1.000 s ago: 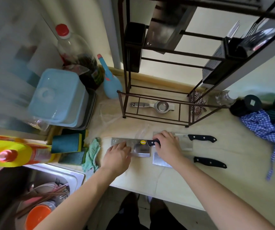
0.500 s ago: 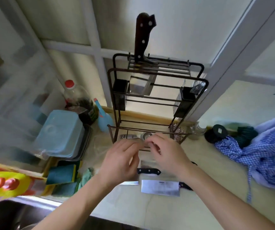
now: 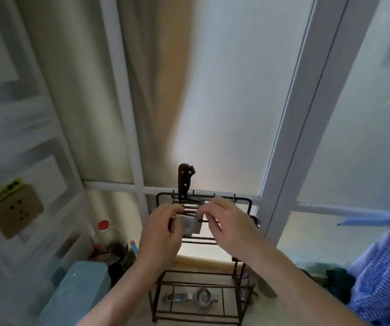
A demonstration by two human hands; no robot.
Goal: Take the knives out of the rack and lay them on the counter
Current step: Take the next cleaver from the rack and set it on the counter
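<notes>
A dark wire rack (image 3: pixel 249 204) stands on the counter against the window. One knife is left in its top slots: the dark riveted handle (image 3: pixel 185 182) sticks straight up and the wide blade (image 3: pixel 188 225) hangs below the bars. My left hand (image 3: pixel 161 234) is at the blade's left edge and my right hand (image 3: pixel 229 227) at its right edge, both below the handle with fingers bent. Neither hand is around the handle. The knives laid on the counter are out of view.
A metal squeezer (image 3: pixel 196 297) lies on the rack's bottom shelf. A blue lidded container (image 3: pixel 81 285) and a red-capped bottle (image 3: pixel 103 225) stand to the left. A blue checked cloth (image 3: pixel 382 278) hangs on the right. A wall socket (image 3: pixel 12 208) is far left.
Both hands left the knives on the counter and rose to the top of the rack. My view tilted up, so the counter knives dropped out of sight.
</notes>
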